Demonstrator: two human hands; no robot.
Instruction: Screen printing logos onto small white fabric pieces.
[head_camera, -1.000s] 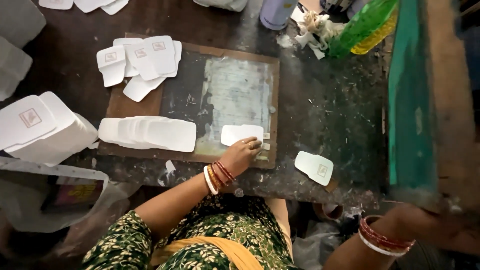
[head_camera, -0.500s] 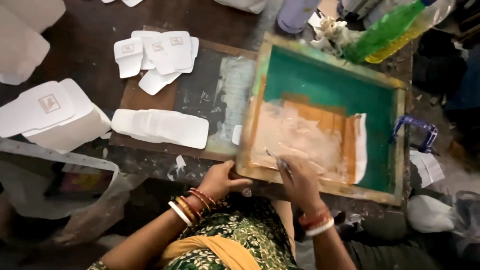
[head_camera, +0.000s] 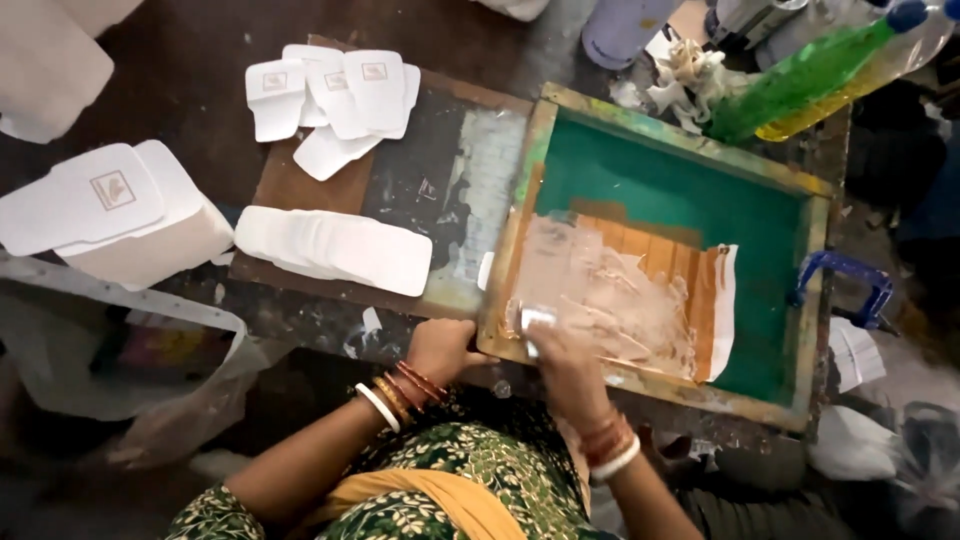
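Hands: left gripping green screen frame, right closed on squeegee, card stacks beside.

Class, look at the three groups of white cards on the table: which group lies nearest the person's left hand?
The fanned row of plain cards beside the green-meshed frame lies closest to the left hand; the others sit farther away.

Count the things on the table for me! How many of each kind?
Screen-printing frame, green mesh: 1
Green bottle: 1
Blue clamp: 1
Wooden board: 1
White card piles: 3, printed loose ones, blank row, thick stack
Total: 7
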